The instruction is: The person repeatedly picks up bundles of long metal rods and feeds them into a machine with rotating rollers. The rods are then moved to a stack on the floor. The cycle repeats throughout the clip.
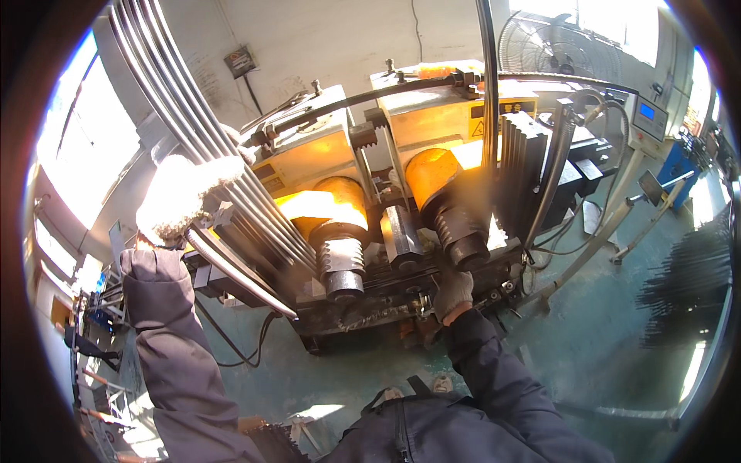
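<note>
My left hand (179, 199), in a white work glove washed out by glare, is closed against the edge of a row of long metal bars (202, 127). Its fingertips are hard to make out. The bars slant down from the upper left toward a two-headed machine. Curved strips (235, 272) hang just below that glove. In a greyish glove, my right hand (454, 295) is closed low at the machine's front, under the right ridged roller (457, 230); what its fingers hold is hidden. The left ridged roller (342, 258) projects from a yellow-lit cylinder, and a dark block (400, 238) sits between both rollers.
A dark upright bar (488, 85) and a finned grey stack (523, 154) stand at the machine's right. Beyond them are a control box (650, 117) on a post and a fan (552, 42). Dark rods (691, 285) lie far right. Cables (247, 351) hang at the lower left.
</note>
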### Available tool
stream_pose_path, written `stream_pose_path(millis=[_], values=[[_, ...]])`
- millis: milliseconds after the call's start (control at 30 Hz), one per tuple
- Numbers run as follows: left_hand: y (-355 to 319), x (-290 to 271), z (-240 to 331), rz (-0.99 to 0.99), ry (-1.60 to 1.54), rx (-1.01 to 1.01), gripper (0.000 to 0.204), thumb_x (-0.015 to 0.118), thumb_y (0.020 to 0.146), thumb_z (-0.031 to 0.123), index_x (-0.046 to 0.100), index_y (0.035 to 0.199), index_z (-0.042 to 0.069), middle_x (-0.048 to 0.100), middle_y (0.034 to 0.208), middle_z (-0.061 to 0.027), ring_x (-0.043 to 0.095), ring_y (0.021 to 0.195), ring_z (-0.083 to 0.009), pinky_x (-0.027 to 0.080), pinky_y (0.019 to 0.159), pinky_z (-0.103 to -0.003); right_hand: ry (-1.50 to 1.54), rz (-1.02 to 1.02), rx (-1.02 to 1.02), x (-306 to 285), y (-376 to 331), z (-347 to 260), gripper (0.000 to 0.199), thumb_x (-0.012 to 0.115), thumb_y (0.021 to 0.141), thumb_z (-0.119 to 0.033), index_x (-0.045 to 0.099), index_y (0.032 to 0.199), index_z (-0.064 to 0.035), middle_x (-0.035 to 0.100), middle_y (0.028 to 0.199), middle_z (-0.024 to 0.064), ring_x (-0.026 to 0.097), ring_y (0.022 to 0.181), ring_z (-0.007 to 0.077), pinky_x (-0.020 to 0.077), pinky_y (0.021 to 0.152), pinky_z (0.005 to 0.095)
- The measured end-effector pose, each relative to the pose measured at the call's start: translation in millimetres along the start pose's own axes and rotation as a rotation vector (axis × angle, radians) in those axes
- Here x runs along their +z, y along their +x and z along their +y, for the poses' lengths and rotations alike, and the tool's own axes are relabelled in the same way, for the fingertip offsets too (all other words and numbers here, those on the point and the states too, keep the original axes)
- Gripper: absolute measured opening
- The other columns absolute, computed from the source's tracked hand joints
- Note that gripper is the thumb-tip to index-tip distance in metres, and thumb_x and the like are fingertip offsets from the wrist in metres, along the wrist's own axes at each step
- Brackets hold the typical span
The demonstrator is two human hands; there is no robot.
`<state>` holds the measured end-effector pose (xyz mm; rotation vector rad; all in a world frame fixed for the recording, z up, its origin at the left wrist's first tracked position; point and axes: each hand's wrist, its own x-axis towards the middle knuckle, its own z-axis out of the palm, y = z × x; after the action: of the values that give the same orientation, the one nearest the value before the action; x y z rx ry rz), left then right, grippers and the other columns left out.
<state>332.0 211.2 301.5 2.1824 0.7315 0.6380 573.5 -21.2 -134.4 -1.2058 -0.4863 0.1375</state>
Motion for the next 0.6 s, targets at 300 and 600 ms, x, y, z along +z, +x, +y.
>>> stream_pose_path(millis=[300, 600], values=[[-12.7, 23.0, 19.9, 0.09, -0.112, -0.025, 0.034, 0.074, 0.105, 0.007, 0.072, 0.139, 0.01, 0.082, 0.116, -0.0038, 0.075, 0.085, -0.0112, 0.06, 0.062, -0.024, 0.137, -0.045, 0.376, 10.9, 12.7, -10.3, 0.034, 0.072, 0.114, -0.016, 0.076, 0.14, 0.0043, 0.075, 0.146, 0.0133, 0.07, 0.132, 0.0247, 0.0544, 0.113, 0.0397], [-11.4, 21.7, 23.8, 0.05, -0.073, -0.019, 0.036, 0.073, 0.105, 0.007, 0.069, 0.141, 0.008, 0.082, 0.122, -0.007, 0.077, 0.108, -0.0161, 0.064, 0.09, -0.03, 0.545, 0.044, 0.519, 17.3, 10.3, -29.4, 0.028, 0.079, 0.114, -0.025, 0.074, 0.131, -0.0039, 0.08, 0.12, 0.0069, 0.078, 0.102, 0.0208, 0.0627, 0.083, 0.0403]])
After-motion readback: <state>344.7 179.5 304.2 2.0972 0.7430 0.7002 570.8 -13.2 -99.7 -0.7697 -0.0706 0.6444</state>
